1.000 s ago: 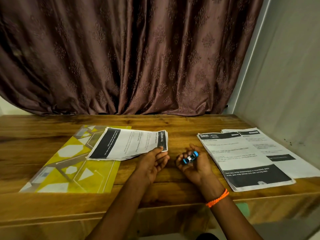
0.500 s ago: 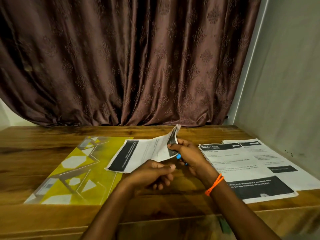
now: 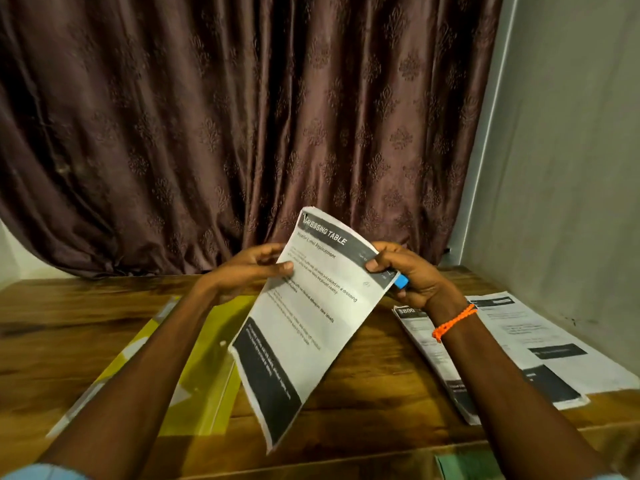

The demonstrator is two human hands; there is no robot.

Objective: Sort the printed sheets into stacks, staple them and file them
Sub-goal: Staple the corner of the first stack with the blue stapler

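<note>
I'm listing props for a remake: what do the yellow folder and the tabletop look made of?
Yellow folder: probably thin plastic, glossy and partly see-through; light glints along its edge and clear strips show at its sides.
Tabletop: looks like wood or a wood-look laminate, brown with dark grain streaks and a soft sheen. The picture cannot tell which.

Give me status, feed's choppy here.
Left hand and right hand hold the printed stack up. Blue stapler at its corner. Nothing obstructing.

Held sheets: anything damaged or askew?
Slightly. The held sheets have a torn or dog-eared top-left corner by the "DRESSING TABLE" header, and they hang tilted between the left hand and right hand, which also holds a small blue stapler. Nothing else looks odd.
</note>
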